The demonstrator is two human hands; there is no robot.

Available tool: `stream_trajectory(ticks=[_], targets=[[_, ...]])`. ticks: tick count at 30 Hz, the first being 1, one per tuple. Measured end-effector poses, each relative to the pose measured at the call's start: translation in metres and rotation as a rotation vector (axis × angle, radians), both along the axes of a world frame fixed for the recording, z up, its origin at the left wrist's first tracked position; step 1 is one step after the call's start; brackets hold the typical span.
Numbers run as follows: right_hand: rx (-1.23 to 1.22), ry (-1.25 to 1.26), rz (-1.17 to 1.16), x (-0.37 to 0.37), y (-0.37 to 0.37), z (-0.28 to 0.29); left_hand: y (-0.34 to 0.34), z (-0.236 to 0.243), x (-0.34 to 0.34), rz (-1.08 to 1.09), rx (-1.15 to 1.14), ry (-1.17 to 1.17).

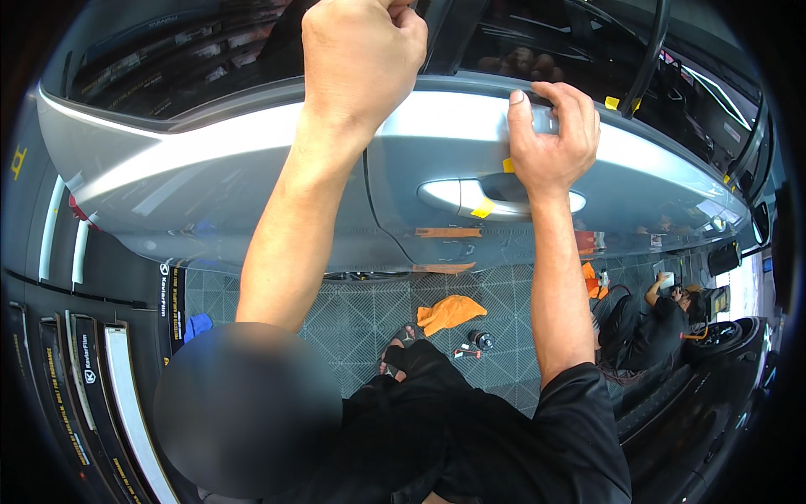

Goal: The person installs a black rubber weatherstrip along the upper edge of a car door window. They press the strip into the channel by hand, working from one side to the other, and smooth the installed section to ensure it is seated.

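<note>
My left hand (365,63) is curled into a fist; its fingertips are hidden by the back of the hand and the upper picture edge, so I cannot tell whether they clamp anything. My right hand (554,139) is bent, with thumb and fingers spaced apart. A pale, glossy patch shows between them; I cannot tell whether it is a held piece or the bodywork behind.

Position of work: the silver car (437,151) stands side-on in front of me, spanning the view from left to right. My left hand lies in front of the dark glass, above the bright shoulder of the body. My right fingertips are at the dark window trim (478,86), and my right wrist is above the door handle (441,196).

Markers: one yellow tape tab (483,207) is on the handle; a second is just beside my right wrist.

Floor area: an orange cloth (452,314) lies on the grey tiles (353,307), near a black round container (481,339). To the right, another person (651,332) in dark clothing is down low beside a dark car (714,403).
</note>
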State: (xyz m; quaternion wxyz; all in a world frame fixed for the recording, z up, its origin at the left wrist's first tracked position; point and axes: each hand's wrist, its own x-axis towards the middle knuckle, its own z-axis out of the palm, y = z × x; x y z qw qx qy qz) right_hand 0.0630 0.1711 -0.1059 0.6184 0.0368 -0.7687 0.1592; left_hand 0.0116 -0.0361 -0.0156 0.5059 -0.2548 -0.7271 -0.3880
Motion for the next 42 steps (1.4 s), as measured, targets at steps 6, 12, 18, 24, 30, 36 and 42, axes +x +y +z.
stream_trajectory(ticks=[6, 12, 18, 24, 30, 36, 42], targets=[[0.004, -0.004, -0.002, 0.001, 0.0, 0.001, 0.002, 0.003, -0.002, -0.006, 0.005, 0.04], [0.014, 0.009, -0.015, 0.001, -0.001, 0.001, 0.002, 0.002, -0.007, -0.01, -0.029, 0.084], [0.005, 0.006, 0.005, 0.002, -0.001, 0.002, 0.001, 0.006, -0.007, -0.028, -0.02, 0.013], [0.013, -0.006, -0.022, 0.002, -0.001, 0.002, 0.001, 0.014, -0.003, 0.027, -0.004, 0.013], [-0.008, -0.009, -0.009, 0.002, -0.003, 0.002, 0.0, 0.023, -0.01, 0.019, 0.073, -0.109], [-0.013, -0.015, -0.003, 0.004, -0.004, 0.004, 0.006, 0.022, -0.015, -0.021, -0.012, 0.06], [-0.003, -0.037, -0.02, 0.009, -0.005, 0.001, 0.005, 0.026, -0.009, 0.008, -0.118, 0.151]])
